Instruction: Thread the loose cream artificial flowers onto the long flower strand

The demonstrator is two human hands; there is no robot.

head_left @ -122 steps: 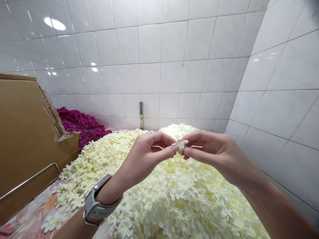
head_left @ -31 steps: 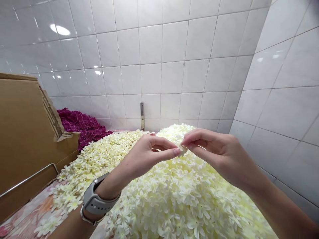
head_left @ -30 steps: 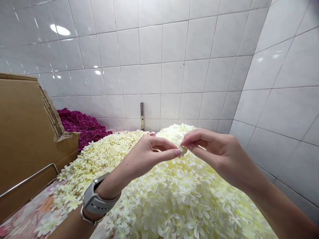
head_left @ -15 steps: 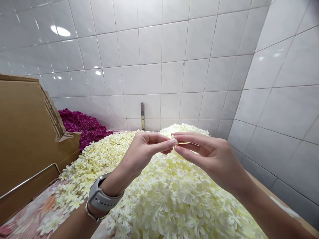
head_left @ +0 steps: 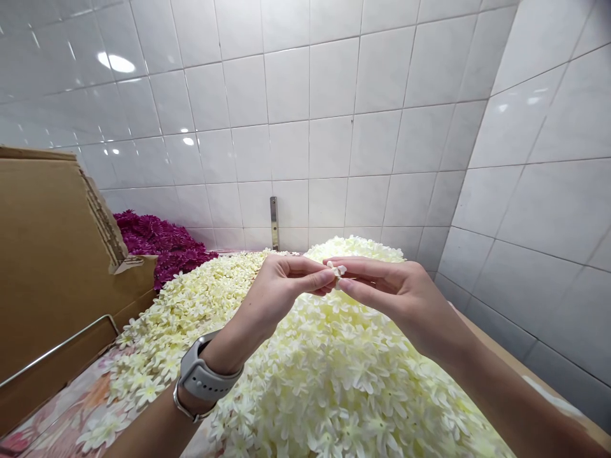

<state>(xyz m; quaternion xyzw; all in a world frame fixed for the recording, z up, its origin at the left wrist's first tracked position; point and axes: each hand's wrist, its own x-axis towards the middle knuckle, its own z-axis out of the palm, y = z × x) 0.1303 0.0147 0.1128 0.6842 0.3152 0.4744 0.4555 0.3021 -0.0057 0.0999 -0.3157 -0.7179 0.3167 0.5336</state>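
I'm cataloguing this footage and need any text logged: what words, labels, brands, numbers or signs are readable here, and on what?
None: no readable text anywhere in view.
Cardboard box: no printing shows on the visible side.
Watch: no lettering shows on the strap; the screen can't be read from this angle.
Metal strip: any small marking would be too small to read.
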